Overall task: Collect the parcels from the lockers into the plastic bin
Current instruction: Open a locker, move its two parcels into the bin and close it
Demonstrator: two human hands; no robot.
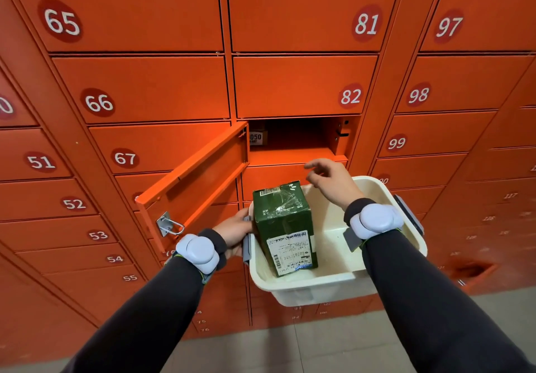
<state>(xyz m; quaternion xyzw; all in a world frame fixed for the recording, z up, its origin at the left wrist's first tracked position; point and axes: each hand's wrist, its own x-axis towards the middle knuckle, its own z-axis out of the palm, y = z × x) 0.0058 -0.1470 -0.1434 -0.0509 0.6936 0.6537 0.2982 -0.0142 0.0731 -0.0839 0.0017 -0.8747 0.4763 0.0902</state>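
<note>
A cream plastic bin (319, 284) is held in front of the orange lockers. My left hand (235, 235) grips its left grey handle. A green cardboard parcel (282, 224) with a white shipping label stands upright in the bin's left half. Above the bin's far rim, my right hand (333, 180) hovers with its fingers spread and nothing in it. Under door 82, an open locker compartment (295, 138) shows a brown parcel with a white label (256, 136) at its back left. Its door (194, 182) is swung out to the left.
Closed orange locker doors (150, 88) numbered 51 to 99 fill the wall. A metal latch loop (169, 224) sticks out from the open door's edge, near my left wrist. Grey floor tiles (319, 343) lie below. Another small door (470, 269) stands open low at the right.
</note>
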